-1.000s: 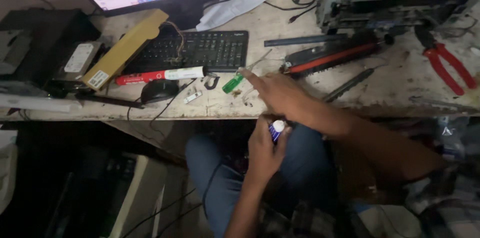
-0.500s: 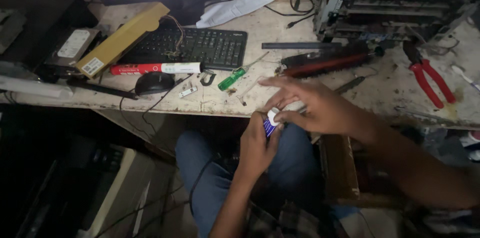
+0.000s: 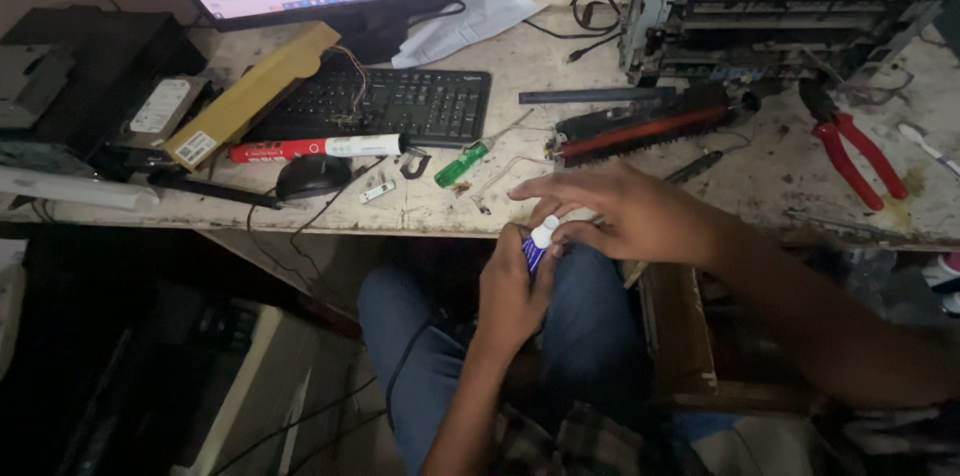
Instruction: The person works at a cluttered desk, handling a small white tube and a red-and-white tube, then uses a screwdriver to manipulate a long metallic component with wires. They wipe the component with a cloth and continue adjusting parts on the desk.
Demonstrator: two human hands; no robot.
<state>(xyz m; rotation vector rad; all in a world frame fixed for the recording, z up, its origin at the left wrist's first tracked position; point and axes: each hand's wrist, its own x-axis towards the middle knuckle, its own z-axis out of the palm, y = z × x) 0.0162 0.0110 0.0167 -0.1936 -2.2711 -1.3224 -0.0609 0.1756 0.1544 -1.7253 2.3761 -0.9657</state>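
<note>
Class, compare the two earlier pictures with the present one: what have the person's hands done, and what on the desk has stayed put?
The right hand has drawn back from the desk edge to the left hand, and its fingers now pinch the white cap of the small blue tube that the left hand grips. The left hand kept the tube over the lap throughout. The keyboard, green screwdriver and red pliers lie unmoved.

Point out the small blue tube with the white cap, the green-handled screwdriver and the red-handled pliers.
small blue tube [image 3: 534, 252], head view, on its blue body.
green-handled screwdriver [image 3: 460, 166], head view, on the green handle.
red-handled pliers [image 3: 852, 158], head view, on one red handle.
</note>
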